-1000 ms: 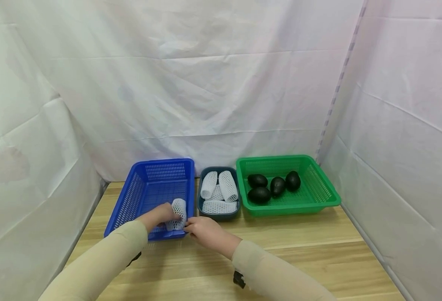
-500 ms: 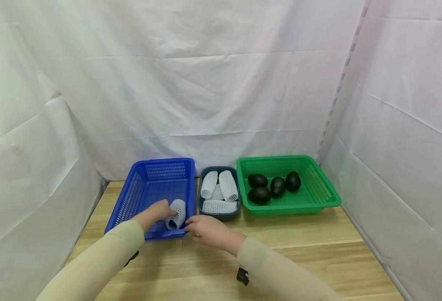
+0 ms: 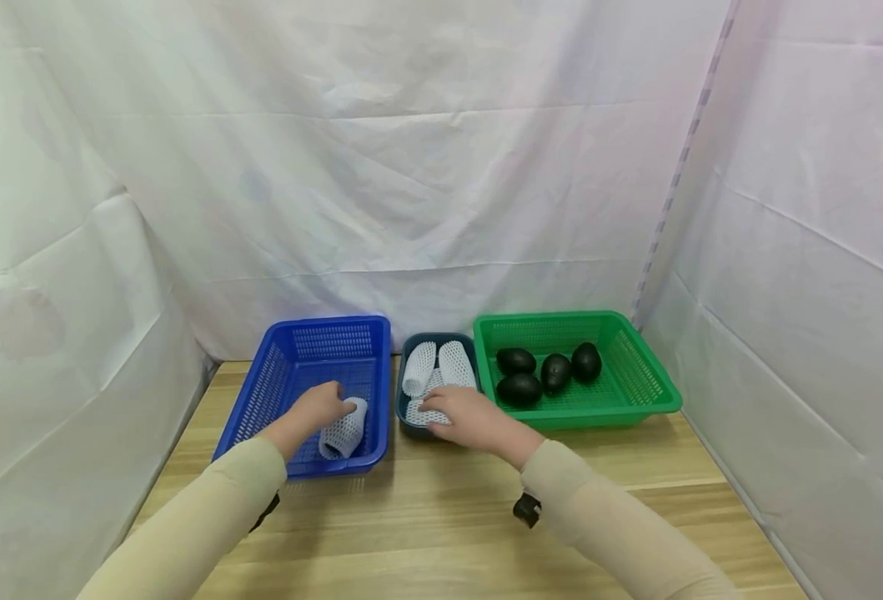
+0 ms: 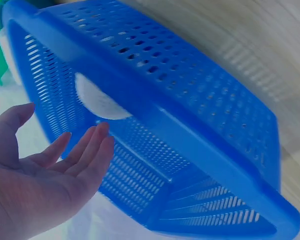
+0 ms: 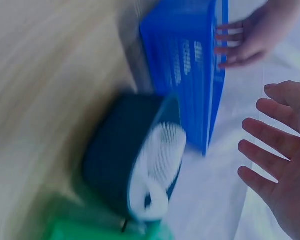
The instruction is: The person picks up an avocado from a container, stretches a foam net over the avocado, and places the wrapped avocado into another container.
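In the head view a white foam net sleeve (image 3: 344,430) lies in the near right part of the blue basket (image 3: 263,392), something dark showing at its near end. My left hand (image 3: 317,412) is over that basket, close beside the sleeve; in the left wrist view its fingers (image 4: 90,155) are extended and grip nothing. My right hand (image 3: 471,414) hovers over the front of a dark teal box (image 3: 415,432) that holds several white foam net sleeves (image 3: 420,368). Spread fingers (image 5: 270,130) and no held thing show in the right wrist view.
A green basket (image 3: 639,392) stands to the right of the teal box with several dark avocados (image 3: 556,372) in it. All three containers stand in a row on the wooden table (image 3: 426,517). White cloth (image 3: 411,192) hangs behind and at both sides.
My right hand has left the blue basket's near right corner and moved right, over the teal box. The left hand has let go of the foam-sleeved thing and lifted slightly up and left.
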### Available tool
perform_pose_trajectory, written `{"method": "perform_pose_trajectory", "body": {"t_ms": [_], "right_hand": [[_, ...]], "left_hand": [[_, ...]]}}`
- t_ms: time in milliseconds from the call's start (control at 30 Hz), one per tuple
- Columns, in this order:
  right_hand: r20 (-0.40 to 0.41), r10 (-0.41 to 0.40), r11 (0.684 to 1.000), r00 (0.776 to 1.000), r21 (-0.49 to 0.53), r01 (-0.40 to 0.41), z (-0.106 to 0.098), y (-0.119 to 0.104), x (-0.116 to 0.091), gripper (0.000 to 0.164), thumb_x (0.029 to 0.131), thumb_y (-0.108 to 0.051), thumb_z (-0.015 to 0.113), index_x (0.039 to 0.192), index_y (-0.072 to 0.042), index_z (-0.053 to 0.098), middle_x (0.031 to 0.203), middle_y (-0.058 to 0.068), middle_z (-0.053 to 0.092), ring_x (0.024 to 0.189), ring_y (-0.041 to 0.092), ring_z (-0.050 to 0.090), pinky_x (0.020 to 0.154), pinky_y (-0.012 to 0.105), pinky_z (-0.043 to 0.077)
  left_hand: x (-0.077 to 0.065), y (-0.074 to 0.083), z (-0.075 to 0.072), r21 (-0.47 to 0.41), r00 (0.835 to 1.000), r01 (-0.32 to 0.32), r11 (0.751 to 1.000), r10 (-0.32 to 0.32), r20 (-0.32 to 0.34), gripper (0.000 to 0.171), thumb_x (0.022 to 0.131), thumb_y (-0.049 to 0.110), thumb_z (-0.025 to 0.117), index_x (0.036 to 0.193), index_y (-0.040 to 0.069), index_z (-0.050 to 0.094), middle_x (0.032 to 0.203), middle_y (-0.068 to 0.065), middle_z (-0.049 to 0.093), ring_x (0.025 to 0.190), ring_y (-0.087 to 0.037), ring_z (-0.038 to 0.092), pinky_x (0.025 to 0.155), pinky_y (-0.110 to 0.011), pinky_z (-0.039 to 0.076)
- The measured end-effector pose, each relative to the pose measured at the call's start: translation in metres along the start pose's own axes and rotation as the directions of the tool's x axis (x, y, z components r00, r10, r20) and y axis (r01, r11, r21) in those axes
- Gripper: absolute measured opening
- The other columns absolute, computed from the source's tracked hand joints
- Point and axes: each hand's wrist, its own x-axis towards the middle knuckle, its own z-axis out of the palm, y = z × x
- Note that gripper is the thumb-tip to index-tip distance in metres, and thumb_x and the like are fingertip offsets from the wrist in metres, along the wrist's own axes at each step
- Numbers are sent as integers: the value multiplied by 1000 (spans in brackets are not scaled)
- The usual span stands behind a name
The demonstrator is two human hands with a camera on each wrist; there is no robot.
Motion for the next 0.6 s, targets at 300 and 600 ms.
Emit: {"method": "perform_pose_trajectory", "body": {"t_ms": [300, 600], "right_hand": [[78, 246, 965, 966, 70, -252, -28, 50, -19, 31, 97, -27, 62, 124, -12, 66, 123, 5, 62, 114, 21, 57, 93, 39, 49], [160, 379, 915, 912, 80, -394, -34, 101, -32, 37, 98, -26, 60, 130, -8, 61, 131, 11, 57, 122, 30, 53, 98, 47, 45]], "left_hand": [[0, 28, -5, 21, 996, -27, 999, 29, -79, 54, 97, 32, 59, 138, -1, 48, 135, -23, 53, 120, -40, 53, 96, -54, 44], [-4, 70, 10, 130, 987, -113, 985, 126, -98, 54, 95, 37, 63, 137, 6, 52, 123, -14, 62, 104, -30, 63, 84, -47, 52]]}}
